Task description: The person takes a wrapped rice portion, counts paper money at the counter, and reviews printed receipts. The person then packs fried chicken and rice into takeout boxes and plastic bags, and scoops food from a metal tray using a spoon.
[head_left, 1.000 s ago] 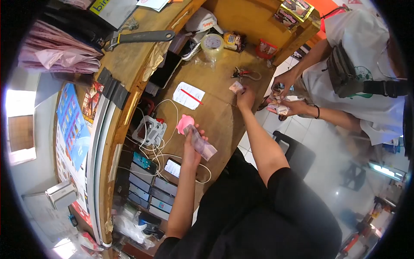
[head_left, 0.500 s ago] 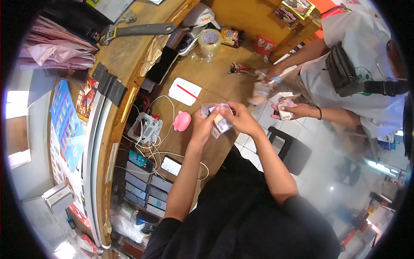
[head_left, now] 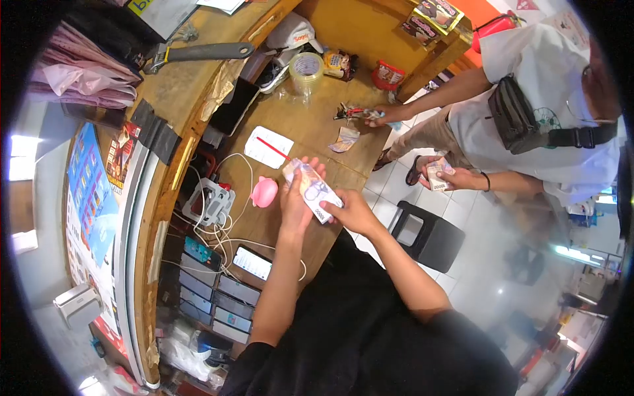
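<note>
A stack of banknotes (head_left: 316, 189) lies across the palm of my left hand (head_left: 295, 206), with the thumb over its edge. My right hand (head_left: 352, 212) pinches the lower right end of the same notes between thumb and fingers. Just left of my left hand, a pink piggy-shaped object (head_left: 264, 192) rests on the wooden table (head_left: 323, 145). Beyond it lies a white paper (head_left: 264, 148) with a red pen (head_left: 272, 148) on top. A loose banknote (head_left: 345, 139) is on the table near the other person's outstretched hand (head_left: 378, 117).
Another person in a white shirt (head_left: 522, 59) stands at the right, holding folded banknotes (head_left: 438, 175). Pliers (head_left: 350, 112) and tape rolls (head_left: 306, 68) lie farther back. A charger with cables (head_left: 210, 201) and several phones (head_left: 236, 288) sit at left. A black stool (head_left: 429, 236) stands on the tiles.
The notes in my hands went from bunched to spread out flat along my left palm. The other person's hand reached onto the table, where a loose banknote now lies.
</note>
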Tool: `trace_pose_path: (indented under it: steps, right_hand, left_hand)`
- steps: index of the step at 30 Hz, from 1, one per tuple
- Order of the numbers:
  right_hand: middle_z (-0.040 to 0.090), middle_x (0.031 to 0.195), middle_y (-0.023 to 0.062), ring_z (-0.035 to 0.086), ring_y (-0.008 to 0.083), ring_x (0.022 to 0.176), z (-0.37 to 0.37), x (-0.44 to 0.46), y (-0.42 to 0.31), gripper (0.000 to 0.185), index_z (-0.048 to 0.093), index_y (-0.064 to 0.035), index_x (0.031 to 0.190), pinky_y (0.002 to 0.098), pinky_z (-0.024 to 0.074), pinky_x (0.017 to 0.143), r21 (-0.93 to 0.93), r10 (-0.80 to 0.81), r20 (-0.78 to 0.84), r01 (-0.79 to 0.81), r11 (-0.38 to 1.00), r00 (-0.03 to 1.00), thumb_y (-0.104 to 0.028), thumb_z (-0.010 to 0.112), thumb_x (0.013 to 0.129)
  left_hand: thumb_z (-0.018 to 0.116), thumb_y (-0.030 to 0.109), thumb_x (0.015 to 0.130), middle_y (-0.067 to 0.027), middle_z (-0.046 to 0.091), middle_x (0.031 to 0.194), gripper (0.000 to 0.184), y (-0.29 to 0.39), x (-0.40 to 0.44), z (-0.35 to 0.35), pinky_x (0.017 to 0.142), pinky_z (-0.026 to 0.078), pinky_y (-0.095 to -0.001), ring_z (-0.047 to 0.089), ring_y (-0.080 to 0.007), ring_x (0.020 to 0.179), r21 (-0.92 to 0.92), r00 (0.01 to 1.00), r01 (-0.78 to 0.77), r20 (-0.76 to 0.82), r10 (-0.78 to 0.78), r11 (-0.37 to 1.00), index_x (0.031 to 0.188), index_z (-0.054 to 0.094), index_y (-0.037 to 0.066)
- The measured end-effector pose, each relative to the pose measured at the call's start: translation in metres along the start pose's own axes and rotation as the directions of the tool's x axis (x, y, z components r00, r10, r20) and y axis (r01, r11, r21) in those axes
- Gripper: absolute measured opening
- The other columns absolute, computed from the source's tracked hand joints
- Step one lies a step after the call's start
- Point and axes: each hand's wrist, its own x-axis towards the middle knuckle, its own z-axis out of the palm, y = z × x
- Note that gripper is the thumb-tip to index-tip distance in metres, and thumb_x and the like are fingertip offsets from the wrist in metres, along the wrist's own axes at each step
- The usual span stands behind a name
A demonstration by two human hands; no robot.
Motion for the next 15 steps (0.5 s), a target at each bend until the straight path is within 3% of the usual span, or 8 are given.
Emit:
trace_pose_path:
  steps: [2, 4, 6, 8, 10, 11, 14, 15]
  right_hand:
    - [0.075, 0.082, 0.0081, 0.068, 0.0123, 0.069, -0.015, 0.001, -0.006, 0.027, 0.072, 0.0028, 0.104, 0.0282, 0.0533, 0.065, 0.14, 0.306, 0.407, -0.39, 0.91, 0.861, -0.023, 0.073, 0.096]
    - [0.073, 0.075, 0.0054, 0.066, 0.0112, 0.064, -0.027, 0.016, 0.028, 0.027, 0.072, 0.0017, 0.103, 0.0283, 0.0528, 0.06, 0.123, 0.217, 0.508, -0.32, 0.939, 0.834, -0.024, 0.073, 0.096]
    - [0.073, 0.075, 0.0077, 0.068, 0.0169, 0.065, -0.044, 0.055, 0.051, 0.022, 0.072, 0.0004, 0.1, 0.032, 0.0536, 0.061, 0.144, 0.175, 0.405, -0.252, 0.957, 0.897, -0.021, 0.072, 0.095]
    - [0.074, 0.087, 0.015, 0.072, 0.0295, 0.08, -0.052, 0.115, 0.083, 0.017, 0.072, -0.0008, 0.099, 0.0402, 0.0566, 0.072, -0.296, -0.015, -0.109, -0.018, 0.955, 0.994, -0.016, 0.07, 0.094]
    - [0.072, 0.103, 0.0217, 0.069, 0.041, 0.098, -0.047, 0.158, 0.102, 0.018, 0.072, -0.0007, 0.103, 0.0483, 0.0544, 0.084, -0.637, -0.323, -0.334, 0.04, 0.77, 0.885, -0.015, 0.067, 0.092]
    - [0.072, 0.103, 0.0217, 0.069, 0.041, 0.098, -0.044, 0.169, 0.105, 0.018, 0.072, -0.0007, 0.103, 0.0483, 0.0544, 0.084, -0.626, -0.322, -0.313, 0.061, 0.777, 0.894, -0.015, 0.067, 0.092]
    - [0.07, 0.11, 0.0243, 0.064, 0.0454, 0.108, -0.037, 0.181, 0.124, 0.02, 0.07, -0.0003, 0.105, 0.0523, 0.0512, 0.09, -0.747, -0.168, -0.126, 0.018, 0.664, 0.978, -0.012, 0.068, 0.089]
    - [0.071, 0.108, 0.0221, 0.067, 0.0403, 0.102, -0.035, 0.179, 0.137, 0.018, 0.069, 0.0, 0.104, 0.0489, 0.0529, 0.085, -0.698, -0.231, -0.015, 0.155, 0.699, 0.973, -0.01, 0.07, 0.089]
  left_hand:
    - [0.043, 0.03, 0.113, -0.0209, 0.062, 0.135, 0.046, 0.006, 0.001, -0.004, 0.11, 0.05, -0.0447, 0.065, -0.0308, 0.119, -0.119, 1.0, -0.021, -0.019, 0.018, 0.993, 0.15, 0.045, 0.002]
    - [0.041, 0.032, 0.113, -0.0163, 0.066, 0.125, 0.046, 0.014, 0.002, -0.017, 0.104, 0.054, -0.0429, 0.066, -0.0258, 0.107, -0.082, 0.998, -0.015, -0.057, 0.01, 0.996, 0.152, 0.044, 0.007]
    - [0.042, 0.031, 0.113, -0.0127, 0.067, 0.116, 0.046, 0.017, 0.006, -0.042, 0.092, 0.057, -0.0394, 0.065, -0.0196, 0.094, -0.145, 0.999, 0.009, 0.031, -0.005, 0.989, 0.153, 0.043, 0.009]
    - [0.049, 0.024, 0.11, -0.0113, 0.067, 0.111, 0.045, 0.021, 0.001, -0.046, 0.08, 0.058, -0.0355, 0.064, -0.0159, 0.084, -0.081, 0.998, -0.018, -0.058, 0.013, 0.997, 0.152, 0.045, 0.008]
    - [0.055, 0.014, 0.106, -0.0118, 0.068, 0.109, 0.045, 0.014, 0.003, -0.065, 0.075, 0.058, -0.0328, 0.063, -0.0161, 0.079, 0.179, 0.995, 0.052, -0.094, -0.036, 0.982, 0.149, 0.047, 0.008]
    - [0.057, 0.005, 0.101, -0.0115, 0.068, 0.109, 0.047, 0.011, 0.002, -0.071, 0.073, 0.058, -0.0314, 0.064, -0.0155, 0.077, 0.154, 0.994, 0.059, -0.097, -0.044, 0.986, 0.147, 0.048, 0.007]
    - [0.064, 0.008, 0.098, -0.0107, 0.07, 0.107, 0.047, -0.007, 0.004, -0.085, 0.072, 0.059, -0.0312, 0.066, -0.015, 0.077, 0.16, 0.984, 0.083, -0.168, -0.056, 0.984, 0.143, 0.052, 0.005]
    - [0.069, 0.014, 0.099, -0.0082, 0.069, 0.106, 0.046, -0.014, 0.007, -0.087, 0.072, 0.057, -0.0296, 0.065, -0.0131, 0.077, 0.224, 0.983, 0.071, -0.18, -0.03, 0.972, 0.141, 0.053, 0.005]
